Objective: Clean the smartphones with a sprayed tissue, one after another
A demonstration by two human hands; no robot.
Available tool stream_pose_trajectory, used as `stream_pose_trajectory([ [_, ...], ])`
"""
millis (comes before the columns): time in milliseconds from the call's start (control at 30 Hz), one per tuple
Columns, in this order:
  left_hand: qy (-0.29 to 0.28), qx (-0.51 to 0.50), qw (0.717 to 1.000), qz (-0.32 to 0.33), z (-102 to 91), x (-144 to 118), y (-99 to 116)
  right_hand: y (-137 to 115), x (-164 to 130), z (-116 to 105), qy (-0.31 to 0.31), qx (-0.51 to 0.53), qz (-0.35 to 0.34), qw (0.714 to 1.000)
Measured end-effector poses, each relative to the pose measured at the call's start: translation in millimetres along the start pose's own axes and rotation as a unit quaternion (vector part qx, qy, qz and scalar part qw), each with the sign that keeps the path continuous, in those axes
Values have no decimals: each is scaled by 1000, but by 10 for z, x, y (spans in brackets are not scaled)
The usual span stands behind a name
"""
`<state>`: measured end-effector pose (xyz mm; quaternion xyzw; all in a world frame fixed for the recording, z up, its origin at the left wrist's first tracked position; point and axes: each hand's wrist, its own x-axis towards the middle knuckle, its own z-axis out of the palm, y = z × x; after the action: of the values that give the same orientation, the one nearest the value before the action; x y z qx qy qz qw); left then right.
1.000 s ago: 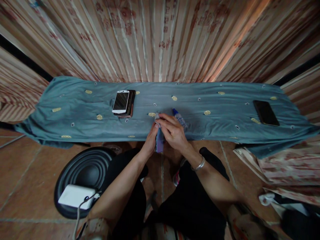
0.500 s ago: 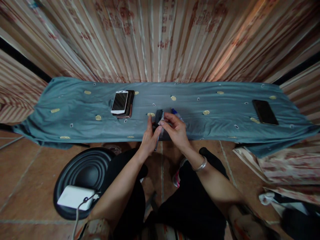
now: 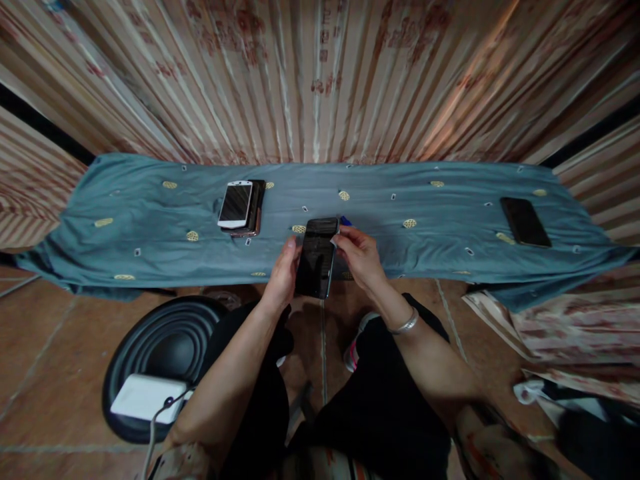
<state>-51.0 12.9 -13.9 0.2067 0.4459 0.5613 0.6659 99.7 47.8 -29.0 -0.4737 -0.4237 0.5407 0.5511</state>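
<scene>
Black phone (image 3: 316,257) is gripped along its edge by left hand (image 3: 281,273) fingers, right hand (image 3: 361,257) fingers pinching its top corner.

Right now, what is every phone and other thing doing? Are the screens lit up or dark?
Phone in the hands: screen up, dark, held over the table edge.
Left hand: gripping the phone's left side.
Right hand: pinching a small wipe at the phone's top right corner.
White phone: dark screen, lying on top of a stack of phones.
Black phone: dark, flat on the blue cloth.
Small bottle: mostly hidden behind the right hand.
</scene>
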Motion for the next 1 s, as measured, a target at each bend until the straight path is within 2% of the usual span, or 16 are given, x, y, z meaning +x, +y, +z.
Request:
stream_pose_trajectory([
  [100,-22,-6,1000,-10,44,-45,72,-45,-7,19,6,51,29,998],
  [300,-68,-56,989,-117,93,-142,188,-128,-3,48,18,128,72,989],
  [400,-66,-100,984,-134,129,-164,187,-108,12,38,23,145,72,987],
  [500,-51,-122,983,-126,157,-168,163,-39,36,27,31,134,43,990],
  [600,-64,-126,982,-128,148,-155,142,19,80,-14,32,102,0,994],
  [733,-82,-128,981,-121,106,-137,122,-38,131,-129,52,-12,-91,994],
  [800,-84,-124,982,-115,103,-142,114,-110,105,-164,58,-103,-162,980],
  [867,-88,-119,983,-110,118,-155,109,-172,25,-145,26,-197,-238,951],
  [1000,-77,-122,984,-101,145,-161,110,-172,-235,31,-130,-360,-338,860],
])
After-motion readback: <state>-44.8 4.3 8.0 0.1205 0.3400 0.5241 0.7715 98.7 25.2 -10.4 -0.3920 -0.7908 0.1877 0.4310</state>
